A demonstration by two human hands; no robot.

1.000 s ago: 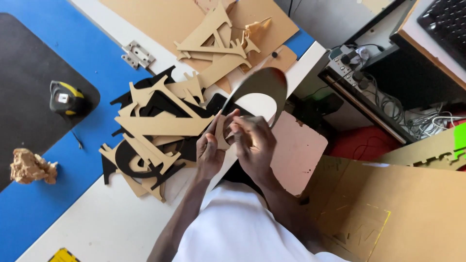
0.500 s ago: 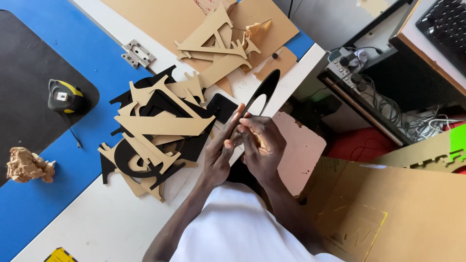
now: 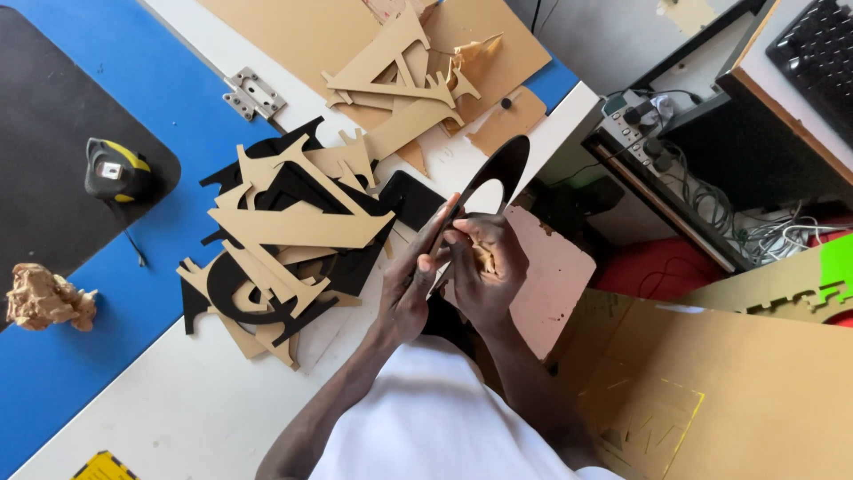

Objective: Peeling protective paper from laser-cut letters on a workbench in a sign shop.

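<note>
I hold the black cutout (image 3: 484, 182) edge-on above the surface's (image 3: 151, 418) right edge, left hand (image 3: 413, 284) flat along it, right hand (image 3: 487, 267) pinching its near end; it looks thin, light, stiff, best gripped by its rim.

The right hand (image 3: 487, 267) hides the lower end of the black oval cutout (image 3: 493, 173). The keyboard (image 3: 817, 53) is cut off at the top right corner, and stacked tan letters (image 3: 293, 227) bury the black ones beneath.

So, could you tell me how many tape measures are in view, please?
1: the yellow and black tape measure lies on the dark mat at far left. More may be hidden.
</note>
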